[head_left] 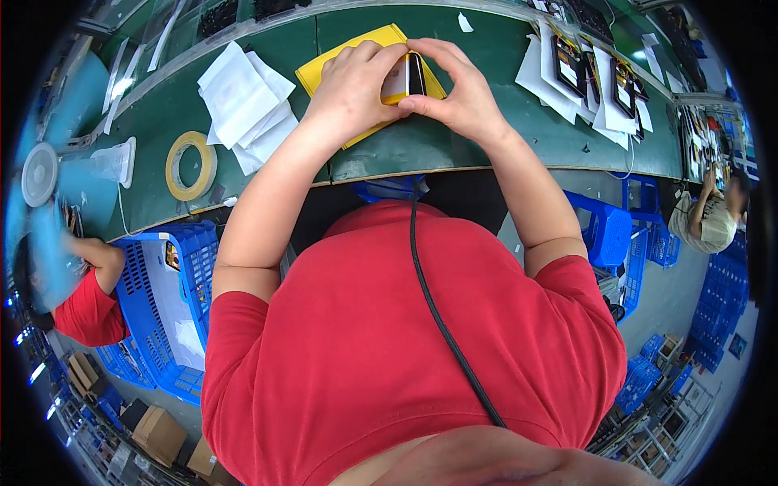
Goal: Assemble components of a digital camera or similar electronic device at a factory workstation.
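Both my hands close around a small flat white piece with a black strip (pixel 416 74) over a yellow pad (pixel 311 74) at the far middle of the table. My left hand (pixel 347 91) grips its left side, with curled fingers covering much of it. From the right, my right hand (pixel 466 97) holds it between the thumb at the near edge and the index finger at the far edge. The exact kind of piece cannot be made out, as my fingers hide part of it. The yellow pad lies tilted on the green table (pixel 356 166).
Left of the pad are white paper sheets (pixel 237 93), a yellow tape roll (pixel 191 166) and a small fan (pixel 40 174). Black-framed parts with wires (pixel 570 66) lie on papers at right. A blue crate (pixel 203 279) stands at left; co-workers sit on both sides.
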`<state>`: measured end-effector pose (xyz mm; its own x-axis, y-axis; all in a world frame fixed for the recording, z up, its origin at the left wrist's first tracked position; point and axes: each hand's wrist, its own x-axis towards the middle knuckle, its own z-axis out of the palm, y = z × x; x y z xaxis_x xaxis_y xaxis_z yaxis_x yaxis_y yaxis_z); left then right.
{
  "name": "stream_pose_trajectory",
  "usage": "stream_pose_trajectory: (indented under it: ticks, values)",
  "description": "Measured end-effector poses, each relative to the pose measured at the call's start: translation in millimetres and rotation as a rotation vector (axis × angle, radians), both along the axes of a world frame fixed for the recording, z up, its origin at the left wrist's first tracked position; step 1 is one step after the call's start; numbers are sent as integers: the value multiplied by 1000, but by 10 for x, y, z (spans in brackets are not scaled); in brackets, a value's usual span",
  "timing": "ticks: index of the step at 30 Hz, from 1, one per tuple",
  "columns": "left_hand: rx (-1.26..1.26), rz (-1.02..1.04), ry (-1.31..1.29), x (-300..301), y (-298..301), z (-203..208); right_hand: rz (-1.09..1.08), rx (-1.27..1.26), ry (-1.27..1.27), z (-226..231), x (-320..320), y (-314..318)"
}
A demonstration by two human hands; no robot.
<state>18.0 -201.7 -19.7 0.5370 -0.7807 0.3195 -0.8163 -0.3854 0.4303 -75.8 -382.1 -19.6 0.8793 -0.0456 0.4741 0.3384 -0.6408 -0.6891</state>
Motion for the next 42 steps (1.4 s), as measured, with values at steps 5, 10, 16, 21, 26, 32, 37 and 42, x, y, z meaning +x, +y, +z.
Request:
stream_pose_trajectory:
  ticks: [5,10,16,21,26,32,37,42]
  values:
    - [32,-6,-37,-33,-110,-53,-3,-150,170,-24,-99,-117]
    - [5,-81,-100,26,24,-131,19,-267,109,-155,-91,-160]
    - [45,13,191,105,370,-226,104,-58,200,-202,-102,-163]
    - [32,8,198,99,354,-252,105,-51,318,-77,-103,-144]
    - [5,-41,232,92,361,-253,133,-198,334,-34,-85,-175]
    - [-27,-121,187,110,396,-256,138,-345,262,-37,-85,-175]
    - [3,-77,171,144,500,-308,145,-412,166,-79,-40,-128]
    - [-54,-79,132,199,458,-352,137,-351,204,9,-34,-152]
